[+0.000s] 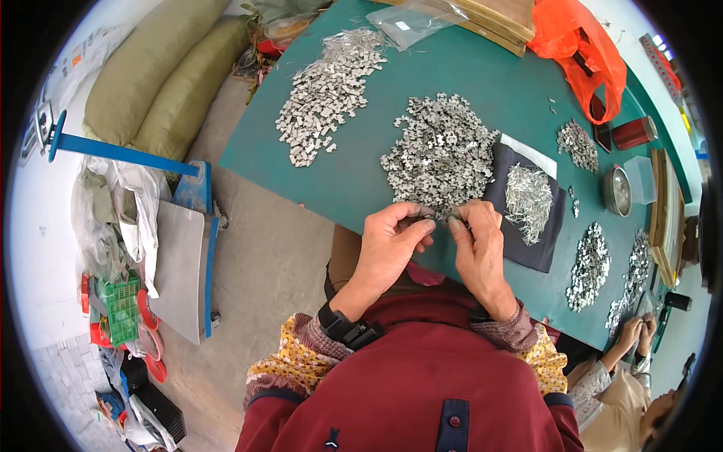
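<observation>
Head view. Heap [440, 147]: notched grey metal pieces. At its near edge: left hand [393, 239] and right hand [480, 252], fingertips drawn nearly closed; whether either grips a piece, cannot tell. Step, seemingly: fingering small pieces; next move calls for precise pinching. Right of heap: thin, shiny pins [529, 200] on dark cloth [536, 256].

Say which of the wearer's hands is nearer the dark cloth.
Right hand, beside the dark cloth on its left side; the left hand is farther left.

No legible lettering or numbers.
</observation>
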Tool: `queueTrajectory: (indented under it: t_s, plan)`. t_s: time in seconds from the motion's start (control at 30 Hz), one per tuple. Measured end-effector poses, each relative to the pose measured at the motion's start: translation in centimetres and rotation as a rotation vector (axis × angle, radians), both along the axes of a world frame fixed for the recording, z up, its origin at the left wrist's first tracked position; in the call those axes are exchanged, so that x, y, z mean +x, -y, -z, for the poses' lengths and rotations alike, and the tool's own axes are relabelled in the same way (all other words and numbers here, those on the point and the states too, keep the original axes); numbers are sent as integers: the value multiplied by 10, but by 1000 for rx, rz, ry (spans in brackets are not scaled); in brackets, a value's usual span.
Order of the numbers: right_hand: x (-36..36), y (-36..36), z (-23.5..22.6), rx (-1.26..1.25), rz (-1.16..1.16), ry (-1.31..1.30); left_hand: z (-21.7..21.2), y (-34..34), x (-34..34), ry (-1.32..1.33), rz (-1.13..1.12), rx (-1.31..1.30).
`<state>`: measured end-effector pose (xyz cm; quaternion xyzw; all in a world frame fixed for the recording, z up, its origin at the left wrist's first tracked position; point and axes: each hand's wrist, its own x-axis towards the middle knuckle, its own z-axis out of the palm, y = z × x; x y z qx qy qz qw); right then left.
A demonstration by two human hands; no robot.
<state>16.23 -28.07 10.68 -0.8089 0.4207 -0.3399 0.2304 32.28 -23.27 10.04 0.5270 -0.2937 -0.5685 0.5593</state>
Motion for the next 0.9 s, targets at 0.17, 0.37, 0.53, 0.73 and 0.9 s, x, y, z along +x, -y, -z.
queueTrajectory:
  t_s: [0.17, 0.37, 0.53, 0.73, 0.9]
  plan:
    - [-2, 0, 4, 27, 17, 54, -2, 2, -6, 7, 47, -1]
    - [-3, 0, 8, 37, 3, 76, -1, 2, -9, -42, 44, -23]
    - [-2, 2, 9, -4, -27, 92, -2, 2, -9, -43, 34, -23]
    - [1, 2, 8, -46, -63, 81, 3, 1, -6, -17, 26, -59]
    - [3, 10, 4, -151, -33, -12, 6, -5, 14, -17, -102, -92]
